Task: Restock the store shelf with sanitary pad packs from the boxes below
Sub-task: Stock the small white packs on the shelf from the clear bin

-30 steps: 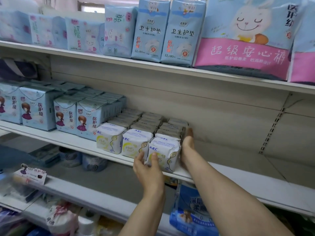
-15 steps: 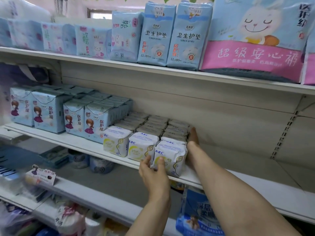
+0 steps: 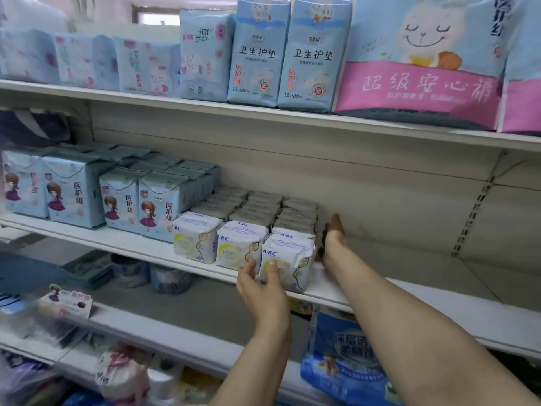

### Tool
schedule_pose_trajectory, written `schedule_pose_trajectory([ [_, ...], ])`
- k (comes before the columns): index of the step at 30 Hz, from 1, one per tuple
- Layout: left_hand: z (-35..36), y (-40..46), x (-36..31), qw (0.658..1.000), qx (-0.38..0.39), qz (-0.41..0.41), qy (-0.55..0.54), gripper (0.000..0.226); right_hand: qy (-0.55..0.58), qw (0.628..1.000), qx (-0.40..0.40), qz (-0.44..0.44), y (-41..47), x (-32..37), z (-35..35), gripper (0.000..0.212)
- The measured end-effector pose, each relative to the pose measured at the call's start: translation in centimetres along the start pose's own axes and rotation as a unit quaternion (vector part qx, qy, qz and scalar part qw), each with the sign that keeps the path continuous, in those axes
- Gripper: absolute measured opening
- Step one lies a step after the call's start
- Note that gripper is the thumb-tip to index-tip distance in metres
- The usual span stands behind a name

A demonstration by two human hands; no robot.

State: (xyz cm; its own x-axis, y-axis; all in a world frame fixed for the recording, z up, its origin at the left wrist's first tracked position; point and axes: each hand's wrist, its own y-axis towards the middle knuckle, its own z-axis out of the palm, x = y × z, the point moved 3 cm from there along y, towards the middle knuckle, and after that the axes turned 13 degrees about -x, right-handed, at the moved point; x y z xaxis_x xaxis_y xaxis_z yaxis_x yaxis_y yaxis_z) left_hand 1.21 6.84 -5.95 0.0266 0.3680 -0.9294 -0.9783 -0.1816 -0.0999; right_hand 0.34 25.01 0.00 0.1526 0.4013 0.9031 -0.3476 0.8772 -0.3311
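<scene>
Your left hand (image 3: 260, 291) presses against the front face of the front right ABC pad pack (image 3: 288, 260), thumb and fingers extended and touching the wrapper, not curled around it. That pack stands at the front edge of the middle shelf (image 3: 424, 306), at the head of the right-most of three rows of white ABC packs (image 3: 257, 209). It sits slightly forward of the two front packs to its left.

Your right hand (image 3: 332, 238) lies flat on edge against the right side of the same row, fingers straight and pointing toward the shelf's back panel (image 3: 380, 177), holding nothing.

To the left of the ABC rows stand light-blue packs with a cartoon girl (image 3: 158, 206). The upper shelf (image 3: 263, 112) carries blue panty-liner packs (image 3: 285, 54) and a large pink-banded rabbit pack (image 3: 421, 65).
</scene>
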Motion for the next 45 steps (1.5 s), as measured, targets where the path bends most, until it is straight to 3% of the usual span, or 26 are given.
schedule_pose_trajectory([
  [4,-0.1,-0.1,-0.2,1.0,-0.008,-0.01,-0.005,0.036,-0.037,0.998,-0.014,-0.05,0.6,-0.3,-1.6,0.066],
  [7,-0.4,-0.9,-0.3,1.0,-0.008,-0.027,0.002,0.039,-0.079,0.994,-0.019,-0.07,0.8,-0.5,-3.1,0.044],
  [9,-0.9,-1.8,-0.3,1.0,-0.006,-0.027,0.01,0.043,-0.079,0.994,-0.015,-0.069,-0.4,-0.4,-4.3,0.04],
  [13,-2.2,-4.8,-0.5,0.999,0.004,-0.032,0.024,0.047,-0.063,0.995,0.046,-0.055,-4.5,-0.7,-7.2,0.068],
  [23,-4.7,-15.4,0.1,0.997,0.021,-0.062,0.045,0.046,-0.08,0.991,0.104,-0.038,-12.5,-0.3,-17.5,0.066],
  [27,-5.3,-20.0,1.5,0.995,0.043,-0.074,0.06,0.03,-0.086,0.991,0.101,-0.029,-14.8,-0.9,-23.1,0.065],
  [36,-8.3,-29.9,6.9,0.974,0.089,-0.177,0.11,0.051,-0.11,0.991,0.071,0.011,-18.0,-4.2,-36.5,0.058],
  [42,-11.5,-35.2,11.4,0.961,0.113,-0.207,0.144,0.029,-0.158,0.986,0.032,0.031,-19.6,-8.2,-44.6,0.043],
  [45,-13.4,-37.7,14.4,0.946,0.129,-0.237,0.18,0.046,-0.179,0.981,0.012,0.068,-19.8,-10.7,-48.7,0.03],
])
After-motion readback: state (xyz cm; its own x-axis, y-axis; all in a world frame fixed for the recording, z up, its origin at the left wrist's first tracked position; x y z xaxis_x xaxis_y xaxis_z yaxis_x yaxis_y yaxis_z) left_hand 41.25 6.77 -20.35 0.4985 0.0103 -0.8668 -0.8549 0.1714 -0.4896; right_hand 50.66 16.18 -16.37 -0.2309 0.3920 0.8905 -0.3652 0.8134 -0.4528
